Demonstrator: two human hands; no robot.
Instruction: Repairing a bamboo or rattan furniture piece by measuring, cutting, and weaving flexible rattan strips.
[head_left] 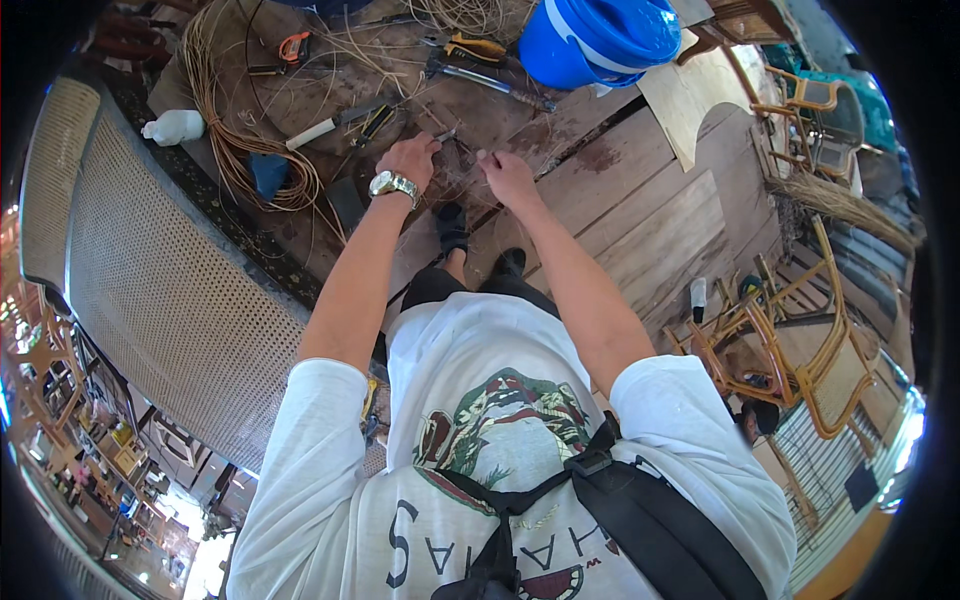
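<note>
My left hand (410,160), with a metal wristwatch (392,184) on its wrist, reaches forward over the wooden boards, fingers pinched on thin cane strands (462,150). A small dark metal tool (447,133) shows at its fingertips; whether the hand grips it I cannot tell. My right hand (507,176) is a short way to the right, fingers closed on the same thin strands. My dark shoes (452,226) stand just below the hands.
A coil of rattan (225,150), a white bottle (175,127), a white-handled tool (318,131) and other hand tools (478,50) lie on the boards. A blue bucket (600,40) stands ahead. A woven cane panel (150,270) is at left, rattan chair frames (790,345) at right.
</note>
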